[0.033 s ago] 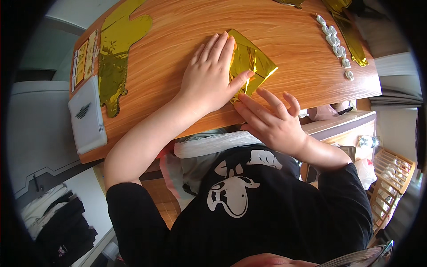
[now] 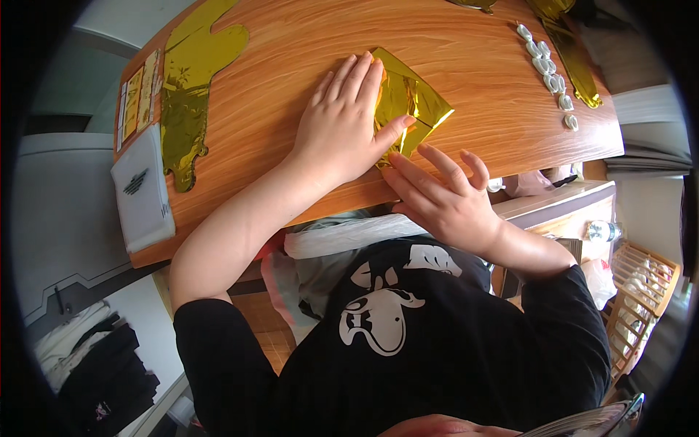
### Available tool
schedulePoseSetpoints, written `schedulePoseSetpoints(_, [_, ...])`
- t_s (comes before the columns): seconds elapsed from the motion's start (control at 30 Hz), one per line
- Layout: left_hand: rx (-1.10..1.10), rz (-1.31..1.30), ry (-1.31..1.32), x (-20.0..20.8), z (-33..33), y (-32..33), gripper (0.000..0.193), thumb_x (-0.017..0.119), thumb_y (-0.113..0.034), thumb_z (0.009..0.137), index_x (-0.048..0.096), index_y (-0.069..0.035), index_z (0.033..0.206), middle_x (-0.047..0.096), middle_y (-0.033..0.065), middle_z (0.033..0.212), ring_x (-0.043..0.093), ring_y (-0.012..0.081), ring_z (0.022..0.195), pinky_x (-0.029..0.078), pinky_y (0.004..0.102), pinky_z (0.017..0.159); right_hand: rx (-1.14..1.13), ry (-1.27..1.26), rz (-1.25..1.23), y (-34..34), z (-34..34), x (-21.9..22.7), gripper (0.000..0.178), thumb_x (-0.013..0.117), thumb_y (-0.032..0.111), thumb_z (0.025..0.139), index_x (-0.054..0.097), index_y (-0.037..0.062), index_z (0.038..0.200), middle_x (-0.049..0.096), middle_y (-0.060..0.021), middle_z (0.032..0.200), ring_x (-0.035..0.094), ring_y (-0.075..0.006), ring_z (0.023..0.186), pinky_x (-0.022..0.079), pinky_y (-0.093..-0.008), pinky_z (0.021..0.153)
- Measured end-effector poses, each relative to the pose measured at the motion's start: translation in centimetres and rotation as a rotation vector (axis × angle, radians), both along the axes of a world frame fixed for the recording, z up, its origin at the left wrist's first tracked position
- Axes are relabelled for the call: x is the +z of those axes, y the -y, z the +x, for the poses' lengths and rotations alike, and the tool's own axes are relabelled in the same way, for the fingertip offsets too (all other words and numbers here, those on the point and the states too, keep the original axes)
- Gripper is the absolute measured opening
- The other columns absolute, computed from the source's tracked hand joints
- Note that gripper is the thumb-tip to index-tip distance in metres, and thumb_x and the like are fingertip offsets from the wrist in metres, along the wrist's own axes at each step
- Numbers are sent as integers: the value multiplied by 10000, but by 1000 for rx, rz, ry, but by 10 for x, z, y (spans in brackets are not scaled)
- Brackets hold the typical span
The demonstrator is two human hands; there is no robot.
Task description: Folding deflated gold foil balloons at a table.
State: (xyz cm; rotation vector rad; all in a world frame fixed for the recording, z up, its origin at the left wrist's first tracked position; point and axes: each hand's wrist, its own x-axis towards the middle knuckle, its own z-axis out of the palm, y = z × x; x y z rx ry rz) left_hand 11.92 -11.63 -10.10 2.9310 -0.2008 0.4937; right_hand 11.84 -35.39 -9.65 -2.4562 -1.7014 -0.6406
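Note:
A gold foil balloon [image 2: 411,91], folded into a flat packet, lies creased near the table's front edge. My left hand [image 2: 342,116] rests palm down over its left part, fingers stretched out and thumb spread across the foil. At the near corner of the packet, my right hand [image 2: 448,193] touches the foil with its fingertips. Its fingers are extended and apart, the outer ones raised. The foil under my left palm is hidden.
An unfolded gold foil balloon [image 2: 189,87] lies at the table's left, beside a clear plastic bag [image 2: 142,189] and yellow-and-white packets [image 2: 138,95]. Small white coiled bundles [image 2: 546,65] line the right side, near another gold foil piece [image 2: 571,62]. A wooden rack [image 2: 641,291] stands lower right.

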Motion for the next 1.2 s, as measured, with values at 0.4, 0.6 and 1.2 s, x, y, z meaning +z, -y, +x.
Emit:
schedulePoseSetpoints(0.4, [-204,4,-112,9,-2,-5,831,486,-600,1026,351,13,1570,364,191,1642,306,322,1548,231,484,1272,228,-439,245,3,75,53,304,757,51,834,717,79,1134,663,-117,1222,622,-341,1142,489,-445,943])
schedulePoseSetpoints(0.6, [-402,57,-144,15,3,-10,956,533,-663,981,269,15,1601,359,220,1636,309,326,1547,242,466,1274,403,-676,83,-6,123,44,256,723,30,884,707,58,1138,659,-120,1221,634,-329,1124,512,-423,961])
schedulePoseSetpoints(1.2, [-303,38,-161,27,-32,-23,881,596,-531,986,235,-73,1647,189,173,1718,195,333,1590,143,574,1274,551,-712,-41,-27,129,33,358,806,155,832,771,106,1185,629,-72,1208,552,-287,1160,411,-424,1063])
